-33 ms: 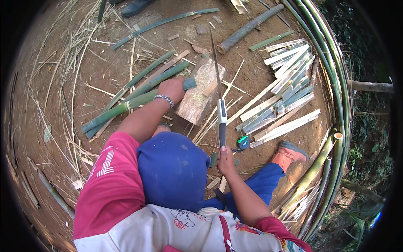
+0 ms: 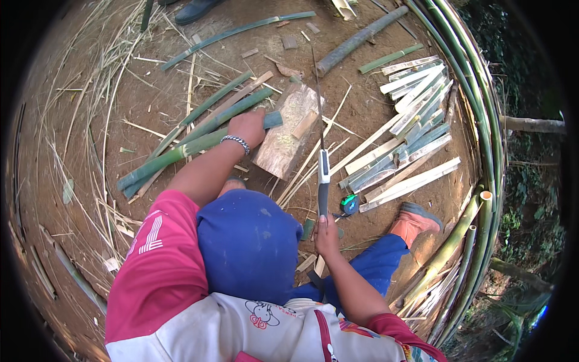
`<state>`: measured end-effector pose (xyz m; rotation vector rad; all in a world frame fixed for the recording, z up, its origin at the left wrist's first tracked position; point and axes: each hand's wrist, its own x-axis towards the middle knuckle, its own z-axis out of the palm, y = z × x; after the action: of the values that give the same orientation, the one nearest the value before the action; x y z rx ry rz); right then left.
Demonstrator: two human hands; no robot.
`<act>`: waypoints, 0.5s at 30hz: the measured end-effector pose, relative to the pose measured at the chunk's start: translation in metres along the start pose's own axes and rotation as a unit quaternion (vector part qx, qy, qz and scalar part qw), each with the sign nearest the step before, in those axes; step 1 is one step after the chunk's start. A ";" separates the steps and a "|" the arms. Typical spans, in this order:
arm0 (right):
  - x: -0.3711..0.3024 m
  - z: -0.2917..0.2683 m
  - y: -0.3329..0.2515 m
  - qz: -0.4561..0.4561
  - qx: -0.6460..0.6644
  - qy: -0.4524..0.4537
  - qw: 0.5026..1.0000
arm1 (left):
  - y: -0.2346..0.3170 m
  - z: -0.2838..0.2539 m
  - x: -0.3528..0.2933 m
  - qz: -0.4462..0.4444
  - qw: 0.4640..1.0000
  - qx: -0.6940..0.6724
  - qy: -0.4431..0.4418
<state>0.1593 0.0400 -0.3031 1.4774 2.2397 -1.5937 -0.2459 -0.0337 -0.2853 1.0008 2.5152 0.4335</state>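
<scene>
My left hand (image 2: 246,130), a bracelet at its wrist, is closed around a green bamboo pole (image 2: 202,143). The pole's cut end rests on a wooden block (image 2: 278,154) sprinkled with sawdust. In my right hand (image 2: 327,237) is the end of a handsaw's grey-and-white handle (image 2: 324,178). The saw's long thin blade points away from me, past the block's right side and apart from the pole. A small offcut (image 2: 304,125) lies on the block. Further bamboo poles (image 2: 232,111) lie beside the held one.
Split bamboo slats (image 2: 416,102) are heaped on the right. A tape measure (image 2: 349,205) lies near the saw handle. Long bent bamboo poles (image 2: 491,145) line the right edge. Thin strips (image 2: 108,90) litter the left ground. Another person's shoe (image 2: 196,11) shows at the far edge.
My right hand and the saw have shifted slightly toward me and to the right. The left hand and the bamboo pole stay in place.
</scene>
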 end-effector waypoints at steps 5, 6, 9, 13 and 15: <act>-0.049 0.010 0.007 -0.043 -0.124 0.126 0.983 | -0.023 -0.003 -0.016 0.012 1.000 0.004 0.008; -0.049 0.012 0.007 -0.011 -0.140 0.127 0.982 | -0.024 -0.006 -0.022 0.018 1.000 0.000 0.014; -0.038 0.017 -0.001 0.074 -0.171 0.080 0.979 | -0.045 -0.019 -0.046 -0.004 1.000 0.016 -0.010; -0.023 0.024 0.011 0.076 -0.167 0.036 0.982 | -0.085 -0.003 -0.065 -0.014 0.998 0.061 0.004; -0.018 0.024 0.010 0.093 -0.176 0.007 0.980 | -0.101 -0.004 -0.065 -0.020 1.000 0.000 -0.010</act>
<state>0.1649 0.0105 -0.3134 1.5407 2.1690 -1.0723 -0.2634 -0.1505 -0.3083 0.9498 2.5134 0.4100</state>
